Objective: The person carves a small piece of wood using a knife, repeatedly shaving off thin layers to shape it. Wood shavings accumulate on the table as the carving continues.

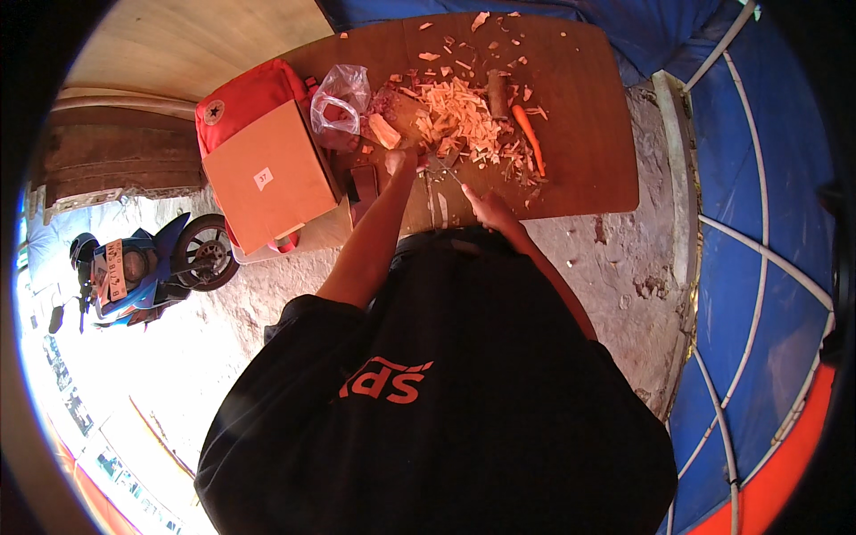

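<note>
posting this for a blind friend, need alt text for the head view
A person's right hand holds a knife at a brown table, the left hand close by. Beyond lie a heap of pale cut sticks and an orange carrot; a cardboard box and red bag are at left.

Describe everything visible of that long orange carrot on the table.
The long, tapered orange carrot appears whole, lying on the brown, wooden-looking table, right of the pale-orange heap of cut strips. Its thicker end points away from the person. It is not held; contact with nearby pieces is unclear.
</note>
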Tool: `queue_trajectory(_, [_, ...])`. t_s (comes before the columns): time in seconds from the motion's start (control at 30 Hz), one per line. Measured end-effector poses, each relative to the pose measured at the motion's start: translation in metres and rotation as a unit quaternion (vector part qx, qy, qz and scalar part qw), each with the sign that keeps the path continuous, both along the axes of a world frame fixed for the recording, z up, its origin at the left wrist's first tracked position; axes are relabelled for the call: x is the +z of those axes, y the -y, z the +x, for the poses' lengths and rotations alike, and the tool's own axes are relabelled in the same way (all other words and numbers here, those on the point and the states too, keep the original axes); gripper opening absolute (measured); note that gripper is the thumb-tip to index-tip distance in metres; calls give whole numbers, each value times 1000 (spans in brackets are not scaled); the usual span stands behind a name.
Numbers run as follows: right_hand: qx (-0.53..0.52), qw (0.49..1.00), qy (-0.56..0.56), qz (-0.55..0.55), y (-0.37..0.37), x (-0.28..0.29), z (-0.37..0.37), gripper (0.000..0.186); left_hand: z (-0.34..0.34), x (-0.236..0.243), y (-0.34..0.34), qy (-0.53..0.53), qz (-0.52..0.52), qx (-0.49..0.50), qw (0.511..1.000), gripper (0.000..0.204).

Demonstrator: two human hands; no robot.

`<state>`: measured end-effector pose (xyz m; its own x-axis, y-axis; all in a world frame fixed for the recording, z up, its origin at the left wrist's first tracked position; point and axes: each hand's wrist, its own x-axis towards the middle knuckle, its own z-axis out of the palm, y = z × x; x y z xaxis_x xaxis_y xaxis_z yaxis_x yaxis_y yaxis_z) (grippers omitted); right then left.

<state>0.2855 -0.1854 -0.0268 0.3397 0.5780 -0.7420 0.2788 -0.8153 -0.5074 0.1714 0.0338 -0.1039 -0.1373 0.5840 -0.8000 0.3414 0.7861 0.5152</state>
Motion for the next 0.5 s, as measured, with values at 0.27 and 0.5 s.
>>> queue_trajectory(0.27, [42,999,10,21,1,-11,-8,87,-13,-11,-1,38,1,-68,997,25])
queue_trajectory(0.5, [58,995,-19,-78,-14,-3,-10,93,-17,-1,3,31,14,-113,993,30])
